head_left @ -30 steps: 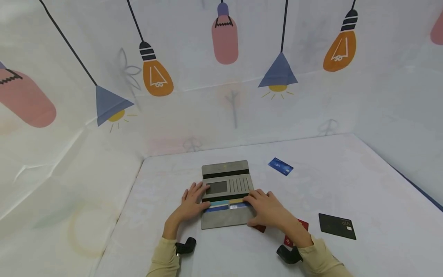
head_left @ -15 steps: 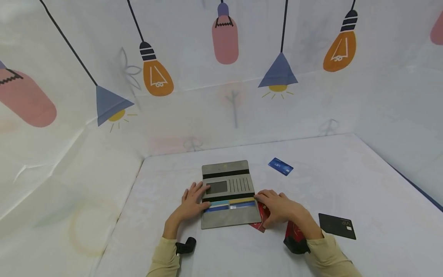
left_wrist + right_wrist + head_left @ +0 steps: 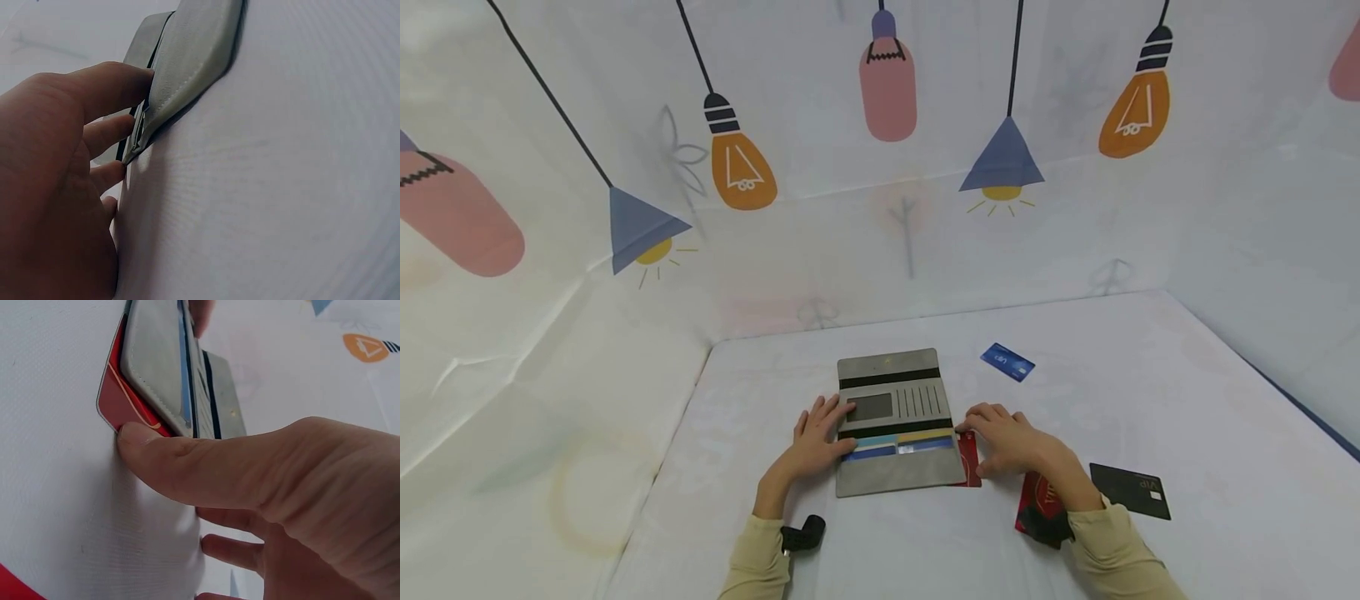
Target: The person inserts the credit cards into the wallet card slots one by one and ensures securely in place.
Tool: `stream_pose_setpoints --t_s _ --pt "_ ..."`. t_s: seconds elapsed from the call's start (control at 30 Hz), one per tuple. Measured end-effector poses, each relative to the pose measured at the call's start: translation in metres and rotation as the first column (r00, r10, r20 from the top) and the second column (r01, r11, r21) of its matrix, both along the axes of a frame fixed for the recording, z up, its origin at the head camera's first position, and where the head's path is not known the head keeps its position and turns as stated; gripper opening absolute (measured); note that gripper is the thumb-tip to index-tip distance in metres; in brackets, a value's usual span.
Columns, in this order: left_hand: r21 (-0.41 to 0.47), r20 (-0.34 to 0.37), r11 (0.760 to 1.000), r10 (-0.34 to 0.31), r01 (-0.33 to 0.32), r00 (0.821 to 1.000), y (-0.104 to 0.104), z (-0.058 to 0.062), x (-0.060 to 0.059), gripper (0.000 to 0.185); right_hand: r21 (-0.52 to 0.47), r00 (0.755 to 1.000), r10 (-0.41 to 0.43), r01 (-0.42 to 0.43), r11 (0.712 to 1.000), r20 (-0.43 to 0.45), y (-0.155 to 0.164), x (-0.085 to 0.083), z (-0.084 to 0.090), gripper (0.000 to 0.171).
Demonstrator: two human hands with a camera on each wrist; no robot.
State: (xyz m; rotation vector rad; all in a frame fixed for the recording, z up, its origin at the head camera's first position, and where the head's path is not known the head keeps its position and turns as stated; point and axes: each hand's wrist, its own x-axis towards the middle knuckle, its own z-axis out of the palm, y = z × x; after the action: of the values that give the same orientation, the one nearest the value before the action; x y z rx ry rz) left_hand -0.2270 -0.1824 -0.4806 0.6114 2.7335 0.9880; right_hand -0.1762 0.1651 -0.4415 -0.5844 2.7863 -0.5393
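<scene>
Left hand [image 3: 815, 437] lies at 9 o'clock of the open grey wallet [image 3: 895, 425], fingers straight and pressed flat on its left edge, gripping nothing. The wallet lies at table [image 3: 1150, 400] centre, cards in its slots. Right hand [image 3: 1011, 440] sits at the wallet's 3 o'clock, thumb touching the edge of a red card [image 3: 967, 459] that is partly under the wallet's right edge; fingers relaxed. A blue card [image 3: 1007, 362] lies at 1 o'clock, a black card [image 3: 1131, 491] at 4 o'clock.
</scene>
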Motion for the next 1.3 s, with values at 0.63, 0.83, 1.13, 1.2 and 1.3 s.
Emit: stream_pose_setpoints --t_s 0.63,0.83,1.13,1.2,1.3 --pt "-0.004 0.004 1.0 0.009 -0.009 1.0 0.0 -0.001 0.001 0.059 0.024 0.997 -0.069 0.069 0.997 0.022 -0.007 0.003 0.004 0.06" --pt "0.006 0.004 1.0 0.006 -0.006 1.0 0.0 0.0 0.0 0.059 0.036 0.997 -0.074 0.073 0.997 0.035 -0.009 0.003 0.003 0.075" --pt "0.007 0.001 1.0 0.001 -0.001 1.0 0.002 0.002 0.0 0.06 0.09 0.99 -0.131 0.126 0.988 0.051 -0.014 0.004 0.01 0.079" --pt "0.006 0.003 1.0 0.004 -0.004 1.0 0.002 0.001 0.001 0.06 0.083 0.988 -0.142 0.138 0.987 0.055 -0.011 0.003 0.01 0.078" --pt "0.01 0.001 1.0 0.008 -0.008 1.0 0.002 0.001 0.002 0.06 0.06 0.987 -0.155 0.152 0.987 0.047 -0.004 0.003 0.01 0.076"
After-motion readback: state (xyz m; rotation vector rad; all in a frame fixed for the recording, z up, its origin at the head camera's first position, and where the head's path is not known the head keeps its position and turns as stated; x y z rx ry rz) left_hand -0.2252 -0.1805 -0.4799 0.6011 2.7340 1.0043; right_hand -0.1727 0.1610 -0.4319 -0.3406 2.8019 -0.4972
